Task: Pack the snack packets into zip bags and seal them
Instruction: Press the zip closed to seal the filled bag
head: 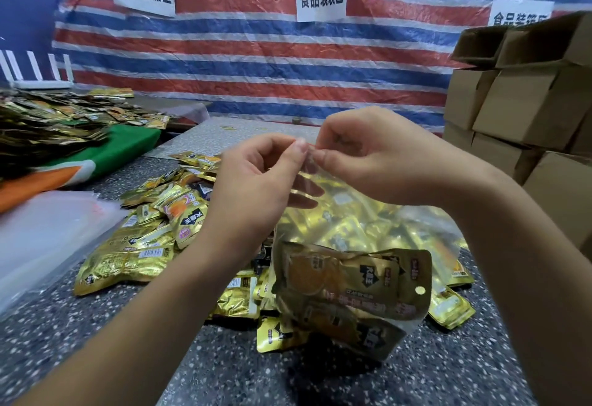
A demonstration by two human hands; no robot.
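Clear zip bag hangs upright over the speckled table, gold snack packets inside its bottom; loose gold packets piled on table behind.

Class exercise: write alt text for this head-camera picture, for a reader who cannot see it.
Both hands, left and right, pinch the top edge of a clear plastic zip bag holding gold foil snack packets, above a speckled grey table strewn with loose gold packets. Brown cardboard boxes are stacked at right.
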